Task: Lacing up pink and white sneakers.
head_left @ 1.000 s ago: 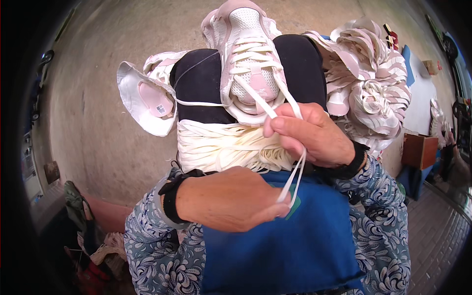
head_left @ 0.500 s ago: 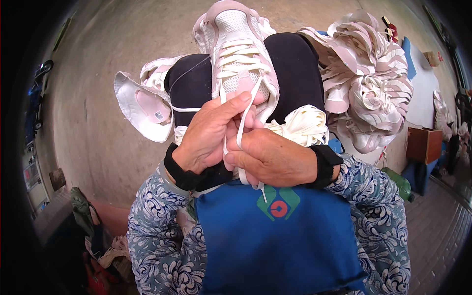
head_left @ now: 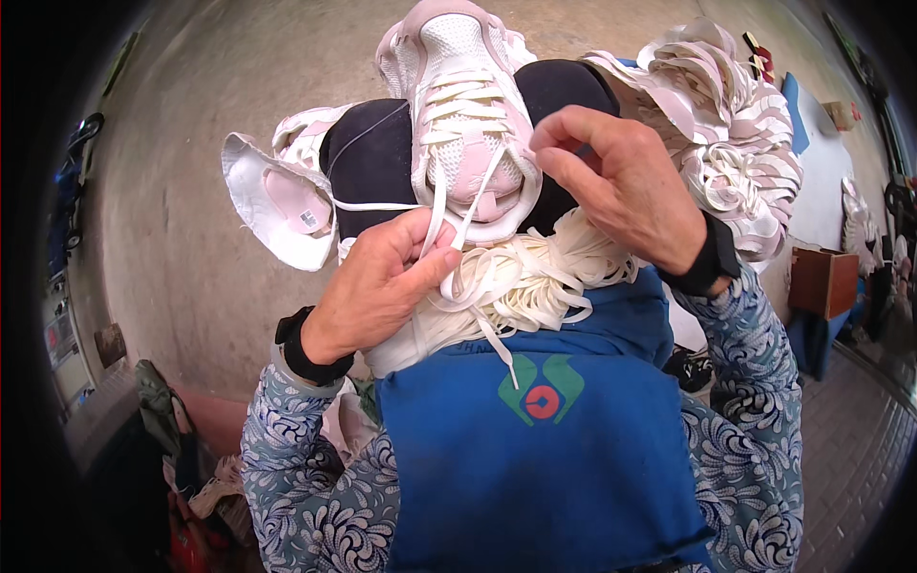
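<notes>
A pale pink and white shoe upper [head_left: 458,57] lies lengthwise between my dark-clad knees, toe pointing away. Its cream lace [head_left: 466,107] zigzags through the eyelets, and both loose ends hang toward me. My left hand [head_left: 387,277] pinches these ends between thumb and fingers below the shoe's tongue [head_left: 478,177]. Raised beside the shoe's right edge is my right hand [head_left: 626,181], fingers curled, thumb apart, no lace visible in it. A bundle of cream laces [head_left: 521,272] rests on my lap, just nearer than the shoe.
Over my left knee hangs another shoe upper [head_left: 291,205]. A tall pile of similar uppers [head_left: 726,134] stands at the right. Further right is a brown box [head_left: 823,282]. A blue apron [head_left: 535,477] covers my lap.
My right hand has left the laces and moved up and right. My left hand has shifted slightly left and down, still gripping the lace ends. More of the lace bundle and tongue now shows.
</notes>
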Tool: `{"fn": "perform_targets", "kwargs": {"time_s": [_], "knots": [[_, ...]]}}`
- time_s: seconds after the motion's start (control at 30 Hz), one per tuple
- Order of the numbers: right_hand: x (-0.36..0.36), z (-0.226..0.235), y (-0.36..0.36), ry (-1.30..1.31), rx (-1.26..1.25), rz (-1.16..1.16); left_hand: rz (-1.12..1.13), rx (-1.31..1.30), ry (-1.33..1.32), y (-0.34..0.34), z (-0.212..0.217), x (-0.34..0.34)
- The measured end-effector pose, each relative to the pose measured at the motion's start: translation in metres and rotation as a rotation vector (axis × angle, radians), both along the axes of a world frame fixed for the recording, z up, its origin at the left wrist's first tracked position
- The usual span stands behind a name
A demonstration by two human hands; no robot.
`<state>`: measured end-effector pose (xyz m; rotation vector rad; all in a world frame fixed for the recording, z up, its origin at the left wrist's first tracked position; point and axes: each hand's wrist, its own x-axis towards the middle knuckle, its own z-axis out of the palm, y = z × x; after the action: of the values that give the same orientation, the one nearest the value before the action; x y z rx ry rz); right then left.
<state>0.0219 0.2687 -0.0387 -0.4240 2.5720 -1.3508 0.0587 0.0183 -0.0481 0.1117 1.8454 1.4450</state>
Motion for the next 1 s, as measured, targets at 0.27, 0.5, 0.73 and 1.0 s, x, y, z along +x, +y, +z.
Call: {"fn": "perform_targets", "kwargs": {"time_s": [0.27,0.5,0.73,1.0], "knots": [[-0.022,-0.031,-0.020,0.374,0.135,-0.031,0.115,0.184,-0.042,0.005,-0.003,0.004],[-0.023,-0.039,-0.029,0.531,0.213,-0.023,0.148,0.182,-0.038,0.001,-0.009,0.004],[-0.037,-0.040,-0.013,0.236,0.252,0.038,0.092,0.020,0.094,-0.031,0.014,-0.001],[-0.030,-0.037,0.005,0.096,0.110,-0.029,0.124,-0.027,0.122,-0.020,0.018,0.007]]}}
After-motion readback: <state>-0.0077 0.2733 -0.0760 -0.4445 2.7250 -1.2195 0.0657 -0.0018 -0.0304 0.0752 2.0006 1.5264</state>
